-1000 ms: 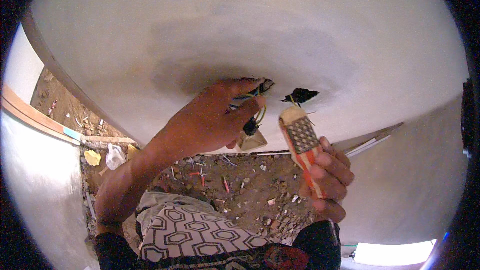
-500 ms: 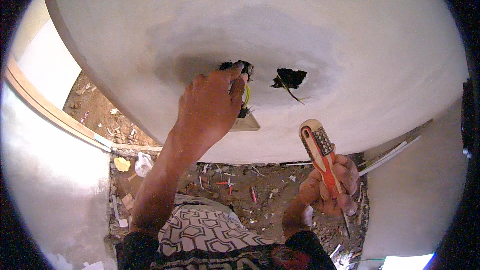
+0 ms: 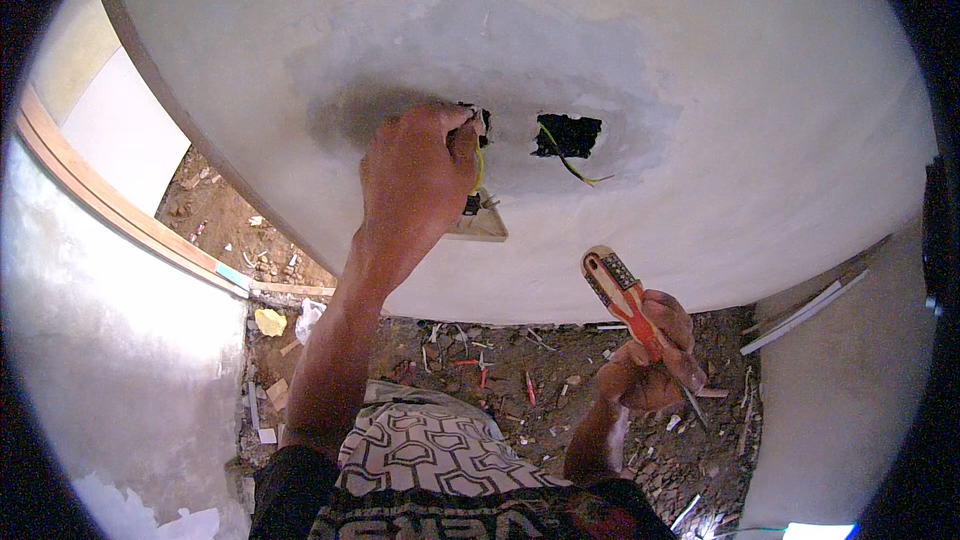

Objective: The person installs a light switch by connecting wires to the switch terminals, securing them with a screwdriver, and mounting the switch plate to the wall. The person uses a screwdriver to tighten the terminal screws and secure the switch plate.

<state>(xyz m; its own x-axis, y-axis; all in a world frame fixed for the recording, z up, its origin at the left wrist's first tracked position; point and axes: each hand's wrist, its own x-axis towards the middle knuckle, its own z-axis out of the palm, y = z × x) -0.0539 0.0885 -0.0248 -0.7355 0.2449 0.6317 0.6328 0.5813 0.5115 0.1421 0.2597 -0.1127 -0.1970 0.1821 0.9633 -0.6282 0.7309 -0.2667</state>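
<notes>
My left hand (image 3: 415, 175) is at the left wall box (image 3: 485, 128), its thumb and fingers pinched at the opening. What they hold, if anything, is hidden. Below it hangs a beige wall plate (image 3: 488, 227) with a dark module on its back, and a yellow-green wire (image 3: 479, 172) runs up from it past my fingers. Lower right, my right hand (image 3: 655, 355) grips a screwdriver (image 3: 622, 302) with an orange and cream handle. Its handle end points up toward the wall and the thin shaft slants down past my palm.
Right of my left hand, another wall box (image 3: 570, 135) has loose wires (image 3: 580, 172) sticking out. Rubble covers the ground, with red-handled pliers (image 3: 482, 368) and a red tool (image 3: 530, 388) on it. A white strip (image 3: 805, 318) leans at the right wall; an opening (image 3: 235, 215) lies left.
The view has shifted slightly. My left hand stays at the left box with its fingers drawn closer together. My right hand still holds the screwdriver, now tilted further left.
</notes>
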